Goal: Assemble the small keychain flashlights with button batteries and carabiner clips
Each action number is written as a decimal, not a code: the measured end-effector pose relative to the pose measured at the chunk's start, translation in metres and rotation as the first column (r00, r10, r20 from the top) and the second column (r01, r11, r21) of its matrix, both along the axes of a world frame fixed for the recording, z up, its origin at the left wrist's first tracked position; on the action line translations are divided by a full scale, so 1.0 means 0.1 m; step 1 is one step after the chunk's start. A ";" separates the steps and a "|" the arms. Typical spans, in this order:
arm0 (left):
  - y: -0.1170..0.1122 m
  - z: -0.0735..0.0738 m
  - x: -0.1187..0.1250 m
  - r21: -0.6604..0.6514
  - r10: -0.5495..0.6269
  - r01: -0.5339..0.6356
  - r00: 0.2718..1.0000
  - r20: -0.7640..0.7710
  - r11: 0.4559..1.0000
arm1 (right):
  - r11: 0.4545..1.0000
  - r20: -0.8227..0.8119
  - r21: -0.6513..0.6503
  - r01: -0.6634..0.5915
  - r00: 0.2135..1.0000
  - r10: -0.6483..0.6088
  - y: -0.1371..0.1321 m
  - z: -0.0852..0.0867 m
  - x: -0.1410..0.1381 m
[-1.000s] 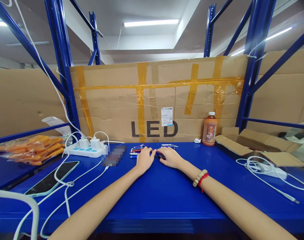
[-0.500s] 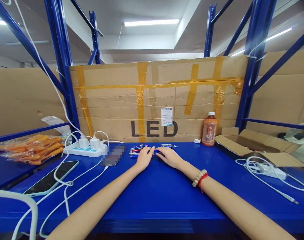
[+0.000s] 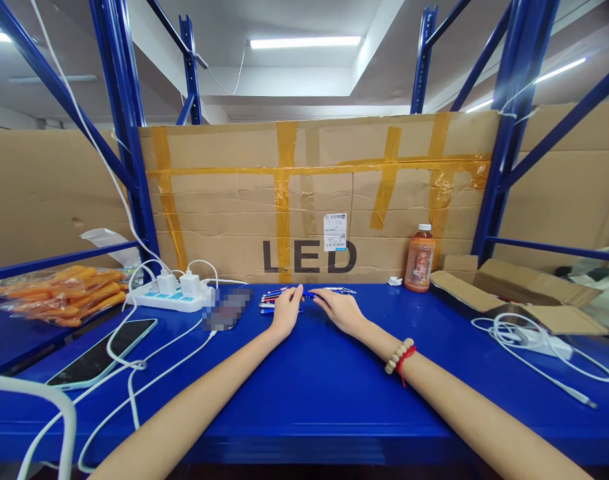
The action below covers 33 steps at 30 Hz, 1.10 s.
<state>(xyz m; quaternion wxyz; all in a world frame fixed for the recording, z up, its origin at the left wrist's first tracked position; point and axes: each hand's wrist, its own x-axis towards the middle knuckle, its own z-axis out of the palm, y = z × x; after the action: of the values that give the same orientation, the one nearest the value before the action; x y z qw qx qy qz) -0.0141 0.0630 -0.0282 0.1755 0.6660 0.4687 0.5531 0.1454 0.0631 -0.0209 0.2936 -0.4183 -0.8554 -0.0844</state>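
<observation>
Pinching a blue pen (image 3: 309, 294) near its end, the right hand (image 3: 340, 311) has its thumb and fingers brought together over the blue table (image 3: 329, 393). The left hand (image 3: 286, 313) is just beside the other end of this pen, fingers bent; from where I stand, I cannot tell if they also grip it. Beside and partly behind the left hand lies a small group of pens (image 3: 270, 298), mostly blue, and further pens (image 3: 346, 291) lie behind the right hand. On the right wrist I see a beaded bracelet (image 3: 398, 356) together with a red string (image 3: 407, 353). Farther to the right there are a crumpled white paper (image 3: 395, 281), an upright bottle (image 3: 419, 261) with orange-red content, an open cardboard box (image 3: 509, 283), and before it a white cable (image 3: 559, 383), loosely coiled. To the left lie a dark flat device (image 3: 229, 312), blurred, a white power strip (image 3: 177, 302) with two plugs, a phone (image 3: 104, 353), and bagged orange things (image 3: 71, 293). Behind everything stands a taped cardboard sheet (image 3: 224, 220), printed with "LED".
</observation>
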 end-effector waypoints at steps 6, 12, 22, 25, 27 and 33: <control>0.04 -0.02 -0.02 -0.011 0.089 -0.088 0.982 0.167 0.996 | 0.998 -0.063 0.008 0.062 0.996 -0.061 0.04 -0.01 0.05; -0.04 0.02 0.02 0.046 0.068 -0.079 0.975 0.209 0.996 | 0.998 -0.041 0.034 0.047 0.998 -0.046 0.02 0.01 0.03; -0.04 0.03 0.02 0.044 0.092 -0.104 0.971 0.220 0.994 | 0.999 -0.077 0.024 0.046 0.996 -0.044 0.02 0.01 0.04; -0.05 0.03 0.03 0.049 0.080 -0.092 0.975 0.208 0.995 | 0.997 -0.080 0.041 0.070 0.995 -0.067 -0.02 0.02 0.02; -0.05 0.03 0.03 0.047 0.097 -0.110 0.971 0.217 0.993 | 0.994 -0.086 0.044 0.100 0.992 -0.096 -0.02 0.01 0.00; -0.05 0.04 0.01 0.059 0.137 -0.154 0.965 0.222 0.986 | 0.985 -0.129 0.023 0.170 0.978 -0.166 0.02 0.00 0.01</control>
<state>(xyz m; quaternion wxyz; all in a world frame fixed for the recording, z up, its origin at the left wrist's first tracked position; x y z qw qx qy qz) -0.0131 0.0577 -0.0240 0.1590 0.5714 0.4731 0.6514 0.1459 0.0651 -0.0205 0.3460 -0.4887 -0.7951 -0.0968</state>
